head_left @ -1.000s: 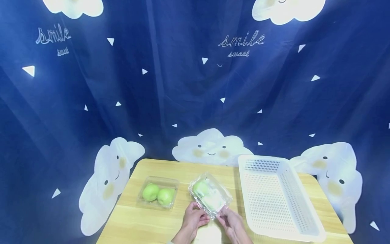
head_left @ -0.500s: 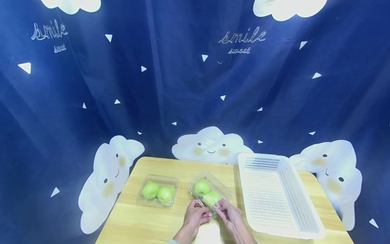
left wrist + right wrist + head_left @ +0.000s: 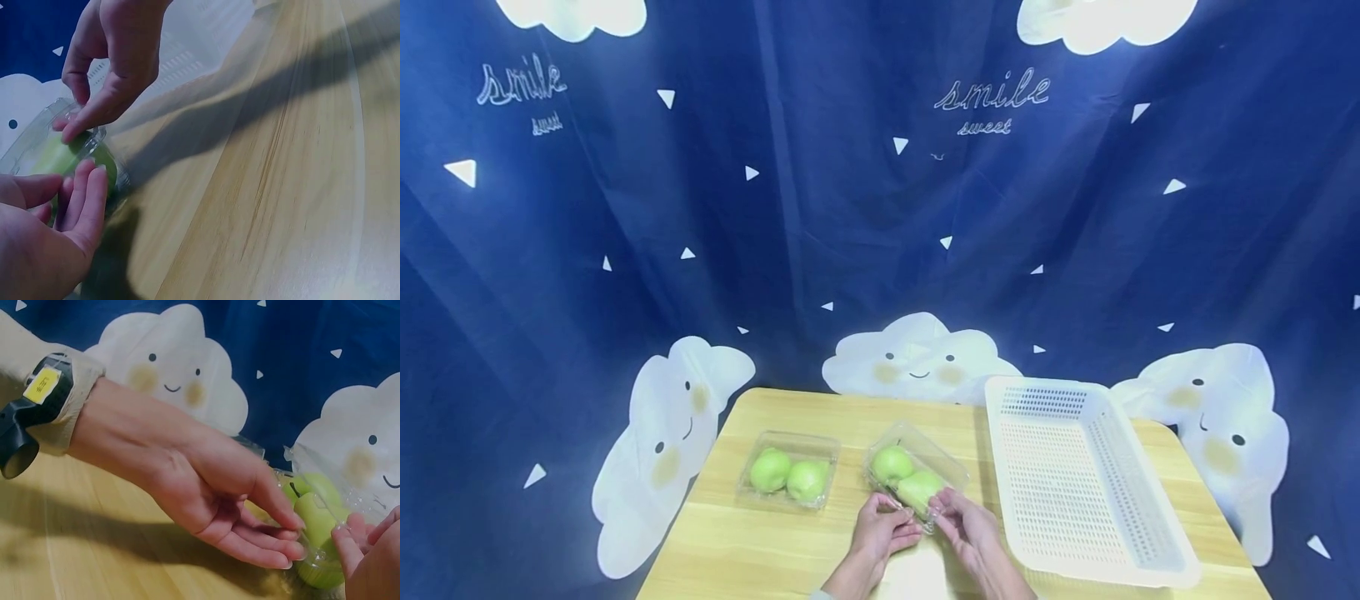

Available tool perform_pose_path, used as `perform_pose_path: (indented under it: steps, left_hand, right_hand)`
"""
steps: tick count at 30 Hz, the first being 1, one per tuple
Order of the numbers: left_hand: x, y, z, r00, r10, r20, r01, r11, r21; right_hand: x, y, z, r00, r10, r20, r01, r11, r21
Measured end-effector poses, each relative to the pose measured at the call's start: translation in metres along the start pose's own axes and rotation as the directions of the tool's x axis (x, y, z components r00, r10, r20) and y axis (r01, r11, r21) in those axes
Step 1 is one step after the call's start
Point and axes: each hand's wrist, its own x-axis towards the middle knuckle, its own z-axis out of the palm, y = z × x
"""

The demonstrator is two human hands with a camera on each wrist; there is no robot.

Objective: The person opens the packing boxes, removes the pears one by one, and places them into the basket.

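Observation:
A clear plastic clamshell box (image 3: 942,457) lies at an angle on the table, with two green fruits inside. The farther fruit (image 3: 891,464) is round with a stem; the nearer one (image 3: 919,488) looks longer, like a pear. At the box's near edge, my left hand (image 3: 878,533) pinches the rim between thumb and fingers. Thumb and fingertips of my right hand (image 3: 972,529) grip the near right corner, partly covering the nearer fruit. In the left wrist view, the right hand (image 3: 119,56) reaches down to the plastic edge opposite the left hand (image 3: 53,228).
Another clear box (image 3: 805,437) with two round green fruits stands to the left. On the right is a long white perforated basket (image 3: 1060,483). The wooden table (image 3: 752,550) ends at a blue curtain (image 3: 865,208) with cloud prints.
White glare over the box has gone, so its fruits show plainly. My right hand has shifted slightly up around the near corner. The left hand stays at the near edge.

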Motion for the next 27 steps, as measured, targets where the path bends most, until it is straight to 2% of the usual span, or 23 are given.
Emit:
perform_pose_path:
  steps: [8,16,27]
  left_hand:
    - [0.000,0.001,-0.009,0.997,-0.029,0.076,0.029,1.000,0.004]
    - [-0.004,0.001,-0.016,0.988,-0.055,0.142,0.056,0.998,-0.005]
    - [-0.006,-0.002,-0.019,0.988,-0.076,0.137,0.076,0.997,0.003]
  right_hand:
    - [0.001,-0.002,-0.001,1.000,0.019,-0.006,-0.019,1.000,-0.018]
    - [0.000,-0.007,0.000,0.999,0.025,0.021,-0.024,0.998,-0.057]
    - [0.001,-0.013,0.003,0.997,-0.061,0.036,0.064,0.995,-0.072]
